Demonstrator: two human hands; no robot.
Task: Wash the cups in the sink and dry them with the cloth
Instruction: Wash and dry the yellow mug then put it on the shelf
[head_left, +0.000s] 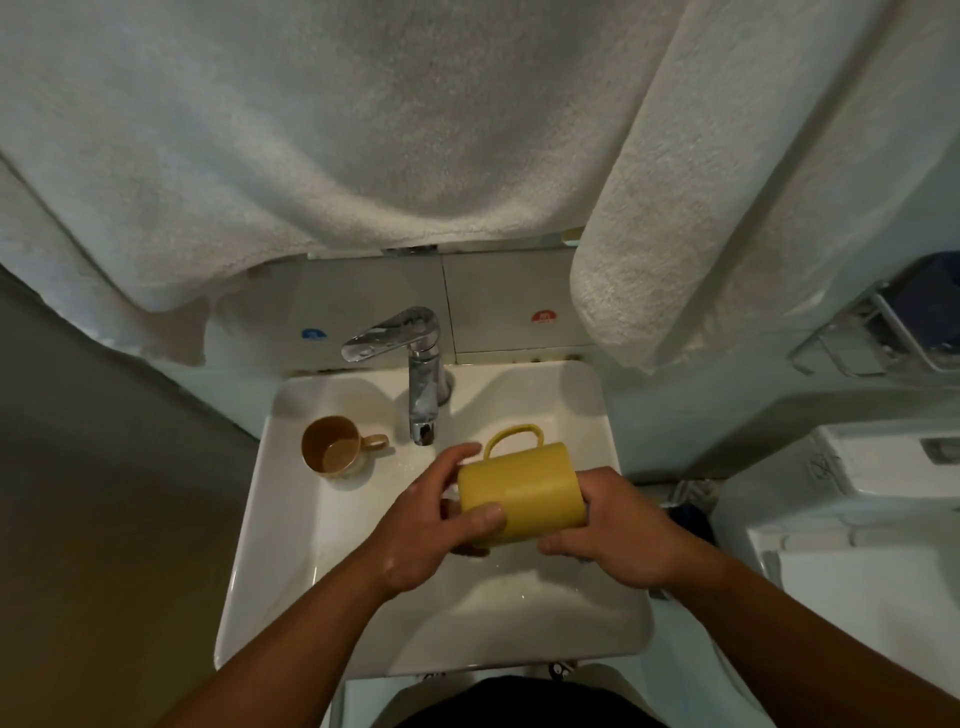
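A yellow cup (524, 488) lies on its side over the white sink (280, 519), its handle pointing toward the tap. My left hand (426, 525) grips its left end, thumb across the wall. My right hand (618, 525) holds its right end from below and behind. A second cup (335, 447), brown with a handle on its right, stands upright on the sink's left ledge. White towels (322, 130) hang above the sink, with another towel (727, 197) at the right.
A chrome tap (423, 374) rises at the back of the sink, spout just behind the yellow cup. No water stream shows. A wire rack (883, 332) hangs on the right wall. A white toilet cistern (857, 457) stands at the right.
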